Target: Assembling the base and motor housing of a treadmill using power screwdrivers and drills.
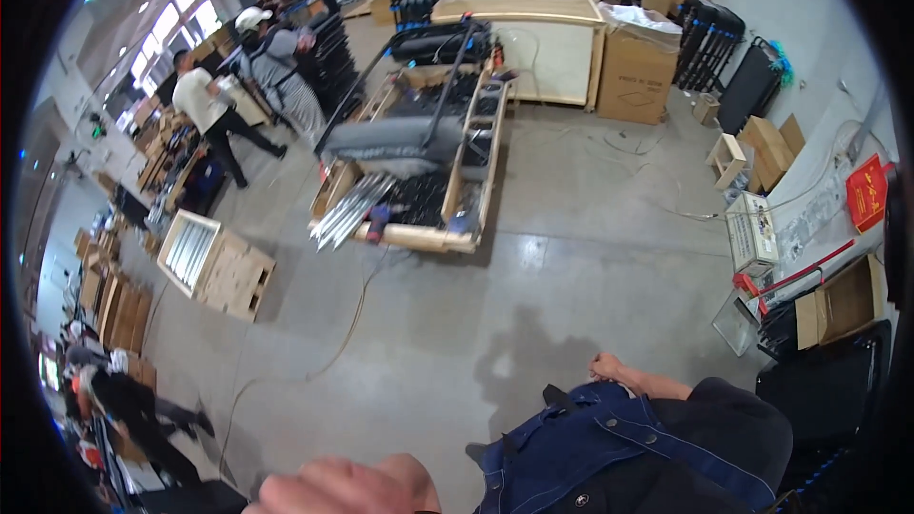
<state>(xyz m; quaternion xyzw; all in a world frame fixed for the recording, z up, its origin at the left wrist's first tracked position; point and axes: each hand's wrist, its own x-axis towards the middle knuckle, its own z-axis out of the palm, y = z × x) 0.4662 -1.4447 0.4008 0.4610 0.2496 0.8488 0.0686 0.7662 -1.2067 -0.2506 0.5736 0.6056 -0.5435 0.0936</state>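
Head view: right hand (606, 365) curled into a loose fist, resting on a dark blue denim garment (609, 452) at the lower edge, holding nothing that shows. Left hand (328, 487) blurred at the bottom edge, left of the garment; cannot tell if spread or closed. Grey concrete floor (495, 314) beyond the garment. Wooden pallet (419, 233) with grey machine parts well beyond the garment. Open cardboard box (843, 305) right of it.
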